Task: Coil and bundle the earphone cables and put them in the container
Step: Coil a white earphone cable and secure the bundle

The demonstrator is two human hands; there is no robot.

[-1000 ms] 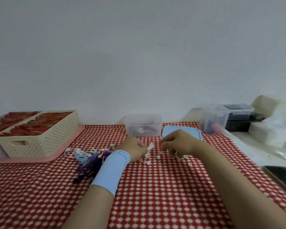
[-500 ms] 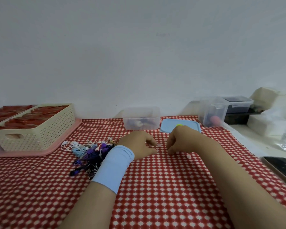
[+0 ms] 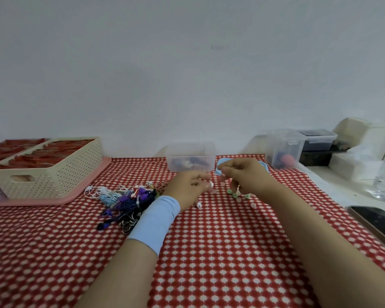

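Hands: left (image 3: 187,188) grips white earphone (image 3: 199,205); right (image 3: 248,176) curled, contents unclear. Container (image 3: 190,152) at 12 o'clock holds few bundles; tangled pile (image 3: 129,200) at 9 o'clock remains.

A light-blue wristband (image 3: 154,221) wraps the left forearm; the right arm (image 3: 320,236) is bare.

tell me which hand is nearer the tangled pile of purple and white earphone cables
Left. The left hand, gripping a white earphone, lies just right of the tangled pile of purple and white earphone cables; the right hand is farther right.
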